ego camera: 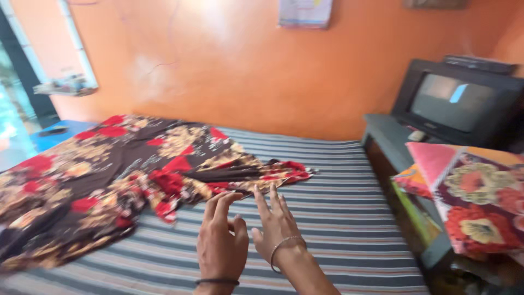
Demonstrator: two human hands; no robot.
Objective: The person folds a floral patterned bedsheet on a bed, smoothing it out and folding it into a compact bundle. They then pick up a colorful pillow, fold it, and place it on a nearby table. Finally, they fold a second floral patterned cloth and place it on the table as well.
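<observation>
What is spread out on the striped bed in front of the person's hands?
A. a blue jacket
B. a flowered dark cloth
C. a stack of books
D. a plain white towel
B: a dark cloth with red and tan flowers lies on the striped bed, just beyond the left hand and right hand, both empty with fingers spread.

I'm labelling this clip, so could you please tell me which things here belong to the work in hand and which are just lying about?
In hand: left hand, right hand, both empty, reaching toward floral cloth on striped bed.
Lying about: television, patterned cushion, wall calendar, blue table.
</observation>
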